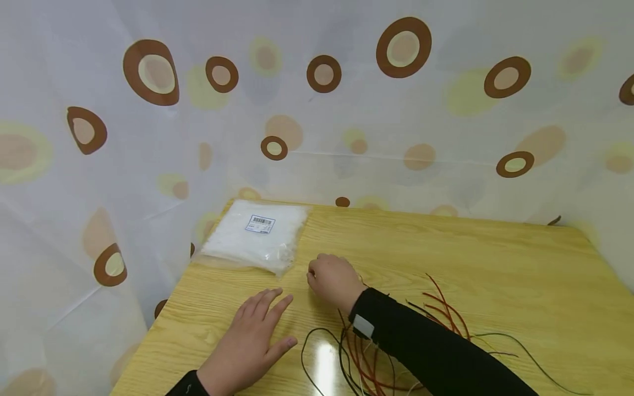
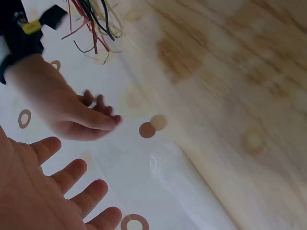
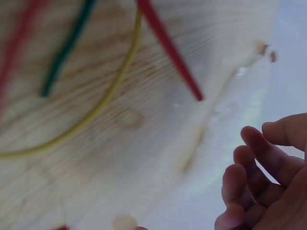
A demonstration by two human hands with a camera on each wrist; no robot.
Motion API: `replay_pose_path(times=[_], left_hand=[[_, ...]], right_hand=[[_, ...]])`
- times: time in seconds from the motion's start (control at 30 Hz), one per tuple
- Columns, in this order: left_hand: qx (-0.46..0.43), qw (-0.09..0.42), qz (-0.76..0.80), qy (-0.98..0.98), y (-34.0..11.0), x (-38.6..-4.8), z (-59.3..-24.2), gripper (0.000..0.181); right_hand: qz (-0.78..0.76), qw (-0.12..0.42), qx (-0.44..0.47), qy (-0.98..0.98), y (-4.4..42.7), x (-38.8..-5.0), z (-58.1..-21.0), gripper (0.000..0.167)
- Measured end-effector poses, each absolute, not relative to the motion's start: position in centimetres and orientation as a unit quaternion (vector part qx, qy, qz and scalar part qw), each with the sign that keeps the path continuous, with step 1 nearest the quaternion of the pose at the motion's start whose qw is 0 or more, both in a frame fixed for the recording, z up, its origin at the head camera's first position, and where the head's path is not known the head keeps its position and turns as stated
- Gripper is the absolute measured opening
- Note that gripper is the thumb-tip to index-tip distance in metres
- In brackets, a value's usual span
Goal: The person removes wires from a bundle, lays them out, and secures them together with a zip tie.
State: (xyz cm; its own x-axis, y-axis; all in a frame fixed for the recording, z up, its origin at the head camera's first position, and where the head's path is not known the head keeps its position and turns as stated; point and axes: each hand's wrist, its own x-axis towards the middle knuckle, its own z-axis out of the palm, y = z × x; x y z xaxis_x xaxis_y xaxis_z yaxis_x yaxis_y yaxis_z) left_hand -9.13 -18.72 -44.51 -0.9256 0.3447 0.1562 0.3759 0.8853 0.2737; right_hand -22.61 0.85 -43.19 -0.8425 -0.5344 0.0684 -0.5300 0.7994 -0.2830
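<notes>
In the head view my left hand (image 1: 247, 344) is over the left part of the table with its fingers spread and straight, holding nothing. My right hand (image 1: 335, 281) reaches across, right of the clear plastic bag (image 1: 228, 239), its fingers loosely curled. In the right wrist view no object shows between the fingers of that right hand (image 3: 268, 184). Thin insulated wires (image 1: 366, 366), red, black and pale, lie below and under my right sleeve. A red wire (image 3: 170, 50), a yellow wire (image 3: 98, 111) and a green wire (image 3: 69, 48) appear close up in the right wrist view.
The labelled bag with white contents lies at the table's back left corner. More wire ends (image 1: 448, 311) stick out beyond the right forearm. A patterned curtain (image 1: 317, 121) hangs behind and left of the wooden table (image 1: 495, 258). A small dark object (image 1: 555, 220) is at the back right edge.
</notes>
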Motion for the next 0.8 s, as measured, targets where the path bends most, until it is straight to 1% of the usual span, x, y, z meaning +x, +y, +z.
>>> replay_pose_path(times=[0.13,0.27,0.5,0.63,0.8], left_hand=[[-0.18,0.055,-0.155,-0.97,-19.0,-8.8,-44.6,0.065],[-0.175,0.06,-0.152,-0.971,-19.3,-8.7,-44.7,0.064],[-0.163,0.054,-0.161,-0.972,-19.8,-8.6,-44.7,0.064],[-0.16,0.056,-0.158,-0.973,-20.2,-8.5,-44.7,0.064],[-0.158,0.06,-0.155,-0.973,-20.7,-8.5,-44.7,0.064]], right_hand=[[-0.119,0.003,-0.266,0.957,-1.4,-24.7,-44.7,0.021],[-0.084,0.002,-0.262,0.961,-2.9,-25.9,-45.3,0.021],[-0.032,0.022,-0.254,0.966,-4.7,-26.6,-45.6,0.025],[-0.028,0.021,-0.259,0.965,-5.3,-26.6,-45.7,0.023],[-0.065,0.046,-0.252,0.965,-5.9,-27.3,-46.1,0.015]])
